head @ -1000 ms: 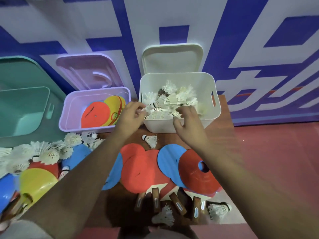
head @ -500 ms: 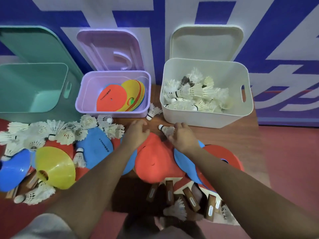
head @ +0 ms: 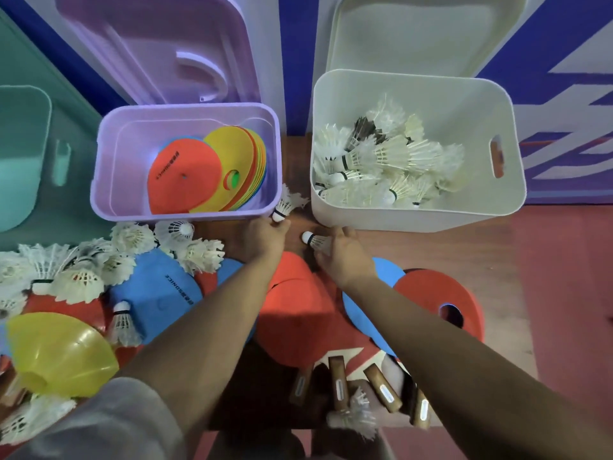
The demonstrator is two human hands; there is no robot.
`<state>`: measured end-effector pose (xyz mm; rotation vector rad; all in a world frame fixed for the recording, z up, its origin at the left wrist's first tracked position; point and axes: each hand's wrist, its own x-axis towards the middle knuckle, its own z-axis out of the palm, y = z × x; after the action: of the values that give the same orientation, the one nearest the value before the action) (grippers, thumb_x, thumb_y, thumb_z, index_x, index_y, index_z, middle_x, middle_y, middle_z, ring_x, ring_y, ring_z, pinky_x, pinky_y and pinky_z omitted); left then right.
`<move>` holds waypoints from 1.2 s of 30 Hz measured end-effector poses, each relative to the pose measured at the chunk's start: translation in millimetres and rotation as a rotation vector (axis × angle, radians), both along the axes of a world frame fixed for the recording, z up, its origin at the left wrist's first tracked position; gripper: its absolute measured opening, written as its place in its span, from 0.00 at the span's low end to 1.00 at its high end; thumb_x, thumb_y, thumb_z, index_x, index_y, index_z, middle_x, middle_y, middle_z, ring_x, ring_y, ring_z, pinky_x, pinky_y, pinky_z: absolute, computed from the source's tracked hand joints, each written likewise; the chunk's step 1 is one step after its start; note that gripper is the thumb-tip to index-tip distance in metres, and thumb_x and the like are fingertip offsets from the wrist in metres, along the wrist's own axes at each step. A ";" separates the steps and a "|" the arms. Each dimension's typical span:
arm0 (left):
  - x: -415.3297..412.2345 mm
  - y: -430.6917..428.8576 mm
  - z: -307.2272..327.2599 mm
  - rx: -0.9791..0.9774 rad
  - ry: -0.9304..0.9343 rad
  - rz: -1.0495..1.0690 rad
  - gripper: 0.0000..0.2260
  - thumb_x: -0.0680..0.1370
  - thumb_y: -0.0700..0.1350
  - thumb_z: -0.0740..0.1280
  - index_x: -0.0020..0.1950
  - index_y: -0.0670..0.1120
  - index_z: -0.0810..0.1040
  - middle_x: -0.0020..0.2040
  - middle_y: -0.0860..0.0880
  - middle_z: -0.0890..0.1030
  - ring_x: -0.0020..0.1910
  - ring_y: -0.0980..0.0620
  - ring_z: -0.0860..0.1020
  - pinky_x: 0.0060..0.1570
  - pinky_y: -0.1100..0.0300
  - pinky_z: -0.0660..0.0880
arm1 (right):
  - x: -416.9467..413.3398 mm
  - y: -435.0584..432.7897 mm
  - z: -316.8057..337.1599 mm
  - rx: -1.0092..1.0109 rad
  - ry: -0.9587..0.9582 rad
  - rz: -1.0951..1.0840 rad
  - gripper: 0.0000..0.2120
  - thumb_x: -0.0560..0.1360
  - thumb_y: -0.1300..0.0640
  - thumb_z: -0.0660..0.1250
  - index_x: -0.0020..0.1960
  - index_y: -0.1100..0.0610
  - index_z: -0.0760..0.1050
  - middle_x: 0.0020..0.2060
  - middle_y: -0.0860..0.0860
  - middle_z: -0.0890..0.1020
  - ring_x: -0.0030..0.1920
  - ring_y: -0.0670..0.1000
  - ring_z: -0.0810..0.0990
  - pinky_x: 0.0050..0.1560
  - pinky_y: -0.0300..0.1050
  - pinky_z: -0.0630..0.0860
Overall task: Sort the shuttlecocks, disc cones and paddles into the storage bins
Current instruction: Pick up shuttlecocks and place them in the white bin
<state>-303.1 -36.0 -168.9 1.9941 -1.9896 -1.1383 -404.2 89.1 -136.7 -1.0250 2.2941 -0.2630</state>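
Hands that hang over the white bin (head: 464, 218) a second ago, letting shuttlecocks fall, are now down at the counter (head: 296, 161), in the gap in front of the two bins. I take it that one load is banked and the next pick is under way (the white bin holds a good heap, yet many shuttlecocks lie loose at the left, so this sort is far from done).

Left hand (head: 263, 239) reaches forward, palm down. Its fingers touch the cork of a shuttlecock (head: 288, 205) that leans on the front corner of the purple bin (head: 185, 215); whether they pinch it yet I cannot tell. Right hand (head: 341, 252) lies just beside, fingers curled round the skirt of a second shuttlecock (head: 313, 240), whose cork pokes out to the left.

Both forearms stretch straight out over the cones (head: 428, 293) and paddles (head: 337, 383) that lie on the near part of the counter. A stack of cones already sits in the purple bin.
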 end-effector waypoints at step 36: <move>77.0 62.3 57.5 -0.318 0.202 -0.573 0.08 0.81 0.48 0.58 0.58 0.48 0.73 0.47 0.48 0.76 0.46 0.47 0.76 0.44 0.55 0.71 | -3.8 55.3 49.2 -0.538 -0.300 -0.192 0.15 0.71 0.54 0.68 0.57 0.51 0.72 0.52 0.52 0.73 0.54 0.53 0.75 0.55 0.52 0.77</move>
<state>-226.1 26.3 -111.4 1.1414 -2.5077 -0.9688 -408.0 144.4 -87.5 -0.9288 2.0838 -1.0830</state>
